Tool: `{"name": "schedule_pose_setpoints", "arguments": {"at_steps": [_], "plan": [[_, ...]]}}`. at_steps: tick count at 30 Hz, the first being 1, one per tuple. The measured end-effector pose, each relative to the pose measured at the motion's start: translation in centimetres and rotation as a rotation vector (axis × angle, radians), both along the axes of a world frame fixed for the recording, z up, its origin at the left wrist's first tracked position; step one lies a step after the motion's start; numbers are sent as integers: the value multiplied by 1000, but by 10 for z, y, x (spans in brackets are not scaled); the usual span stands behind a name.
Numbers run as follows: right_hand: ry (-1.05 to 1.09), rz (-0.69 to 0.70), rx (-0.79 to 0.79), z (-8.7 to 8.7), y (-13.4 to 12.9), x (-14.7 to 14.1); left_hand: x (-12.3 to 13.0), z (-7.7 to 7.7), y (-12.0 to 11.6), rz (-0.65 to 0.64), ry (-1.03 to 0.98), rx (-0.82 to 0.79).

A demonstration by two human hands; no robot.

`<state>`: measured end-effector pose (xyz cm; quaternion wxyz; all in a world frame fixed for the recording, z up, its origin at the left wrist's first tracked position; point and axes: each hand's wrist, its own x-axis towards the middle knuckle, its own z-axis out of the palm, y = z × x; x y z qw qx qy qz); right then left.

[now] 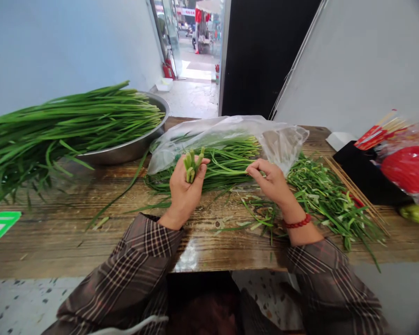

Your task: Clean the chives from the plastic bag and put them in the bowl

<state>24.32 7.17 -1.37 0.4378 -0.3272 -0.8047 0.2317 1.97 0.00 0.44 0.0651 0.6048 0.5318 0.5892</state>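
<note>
My left hand (185, 193) is closed round a small bunch of garlic chives (192, 164), their pale cut ends pointing up. With finger and thumb pinched, my right hand (270, 181) grips the end of a chive stalk (235, 172). Behind both hands, a pile of chives (226, 156) lies on the wooden table, partly under a clear plastic bag (209, 128). Loose trimmings and leaves (328, 200) are heaped to the right of my right hand. A few scraps (261, 216) lie just in front of it.
At the left stands a metal basin (125, 151) with a large heap of chives (77, 121) hanging over its side. On the right are a black box (366, 177), wooden skewers (356, 188) and a red plastic-wrapped bundle (410, 167). A green-edged card (2, 228) sits at the left edge.
</note>
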Motion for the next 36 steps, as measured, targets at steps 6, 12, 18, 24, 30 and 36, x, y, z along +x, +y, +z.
{"name": "schedule_pose_setpoints", "arguments": {"at_steps": [6,12,18,24,30,36], "plan": [[-60,48,110,7,-9,-6,-1,-4,3,-78,240,-62],[-13,109,89,12,-16,-8,0,-14,10,-200,572,-264],[92,38,-75,7,-13,-6,1,-12,7,-252,683,-271],[33,75,-1,4,-15,-14,0,-14,6,-208,684,-222],[320,1,-211,-3,-19,-27,2,-13,4,-247,673,-196],[579,-79,-383,-8,-2,-9,1,-17,8,-216,594,-202]]}}
